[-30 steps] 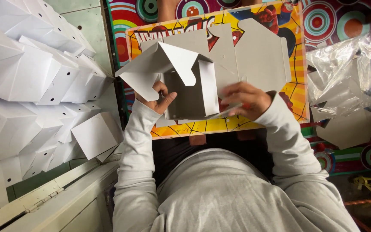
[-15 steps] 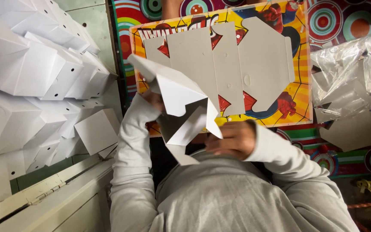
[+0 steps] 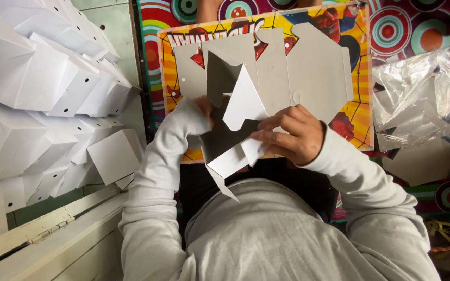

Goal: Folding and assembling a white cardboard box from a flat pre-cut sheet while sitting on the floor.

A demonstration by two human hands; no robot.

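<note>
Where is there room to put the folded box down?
The flat grey cutout on the colourful board, beyond the right hand, looks free. The left is crowded with white folded boxes; plastic wrap fills the right.

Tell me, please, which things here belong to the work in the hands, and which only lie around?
In the work:
- half-folded white box, held by the left hand and right hand
- flat grey box blanks on the colourful board

Only lying around:
- stack of folded white boxes at the left
- clear plastic wrapping at the right
</note>
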